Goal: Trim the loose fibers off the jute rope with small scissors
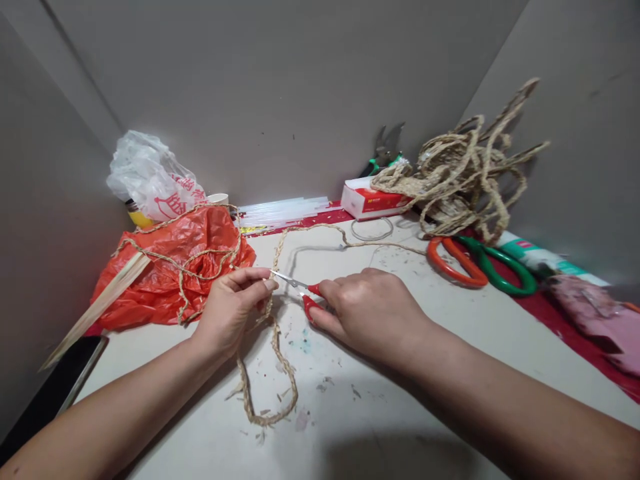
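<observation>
At my worktable (450,347), my left hand (233,303) pinches the braided straw rope (275,347) between thumb and fingertips, closed on it just where the strand crosses in front of me. My right hand (370,310) is curled shut around the red handles of the small scissors (297,285) — the thin blades point leftward, straight at my left fingertips, and their tips sit at or touching the rope right beside that pinch. I cannot tell how far the blades are parted.

The rope's long axis runs away from me and back: from the pinch it drops toward my body into a loop lying flat on the table, and on the far side it climbs past the scissors toward the back of the table, curving right toward the tangled rope bundle (465,173). So the blades lie across the strand, nearly square to it, with my left hand the nearer of the two to the rope and my right a little off to the side.

Bits of straw litter the surface around the loop. To my left, an orange plastic bag (200,247) with more rope draped over it and a white bag (145,173) behind; at the back, clear glue sticks (283,210) and a red-and-white box (367,200); to the right — well apart from my hands — large orange-handled scissors (453,263) and green-handled scissors (500,270).
</observation>
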### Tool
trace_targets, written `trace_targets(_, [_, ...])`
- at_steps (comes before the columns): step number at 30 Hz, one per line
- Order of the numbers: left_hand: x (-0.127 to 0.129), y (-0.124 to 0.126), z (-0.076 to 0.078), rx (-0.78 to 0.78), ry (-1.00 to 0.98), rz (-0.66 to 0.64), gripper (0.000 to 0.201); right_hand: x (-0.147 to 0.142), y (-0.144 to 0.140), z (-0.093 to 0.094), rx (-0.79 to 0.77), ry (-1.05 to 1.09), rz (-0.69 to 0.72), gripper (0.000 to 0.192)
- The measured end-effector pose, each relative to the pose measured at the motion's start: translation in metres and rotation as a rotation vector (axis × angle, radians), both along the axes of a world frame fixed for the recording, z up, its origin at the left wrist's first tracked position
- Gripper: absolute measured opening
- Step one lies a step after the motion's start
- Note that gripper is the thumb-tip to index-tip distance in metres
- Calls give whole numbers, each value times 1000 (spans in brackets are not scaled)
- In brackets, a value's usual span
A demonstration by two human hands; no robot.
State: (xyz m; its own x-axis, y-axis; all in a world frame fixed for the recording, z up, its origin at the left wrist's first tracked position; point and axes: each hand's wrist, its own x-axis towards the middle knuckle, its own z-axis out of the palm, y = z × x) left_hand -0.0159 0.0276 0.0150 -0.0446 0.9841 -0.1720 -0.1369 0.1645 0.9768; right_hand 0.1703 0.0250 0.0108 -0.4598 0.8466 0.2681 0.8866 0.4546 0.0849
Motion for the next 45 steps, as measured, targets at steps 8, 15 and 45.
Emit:
trace_targets(8, [-2, 2, 1, 15, 27, -6, 17, 1, 0, -3, -47, 53, 59, 30])
trace_targets(15, [-1, 2, 1, 11, 13, 9, 18, 0, 0, -5, -43, 74, 74, 31])
trace_targets(45, [-2, 1, -5, -4, -68, -20, 20, -1, 0, -5, -58, 216, 82, 29])
